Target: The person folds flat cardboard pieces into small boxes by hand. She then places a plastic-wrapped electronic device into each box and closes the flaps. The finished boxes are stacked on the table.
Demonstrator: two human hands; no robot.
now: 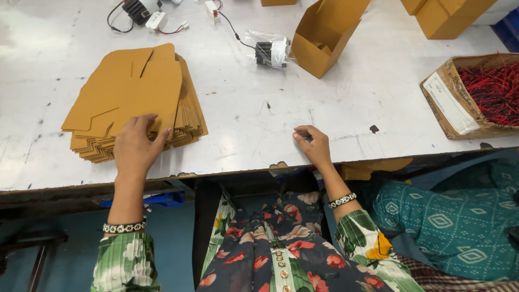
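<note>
The left hand (135, 147) is laid palm-down, fingers spread, on the near edge of a stack of flat, unfolded tan cardboard box blanks (138, 100), which sits on the scratched white worktop (248, 113) at left. The grip is spread w/ nothing pinched; fingertips are pressed on the top blank. The left forearm is held nearly straight, w/ a beaded bracelet at the wrist.

The right hand (313, 145) is rested near the worktop's front edge, well apart from the stack. Its fingers are curled inward, thumb & forefinger brought close together; whether anything is pinched cannot be told. The right forearm is angled inward, also w/ a beaded bracelet.

Further back, an erected tan cardboard box w/ open flaps (324, 38) is seen, just beside a small black part in a clear plastic bag (268, 51). At far right, an open brown carton filled w/ red wires (476, 97) is placed near the worktop's edge. Wired black & white parts (146, 13) are seen at top left.
</note>
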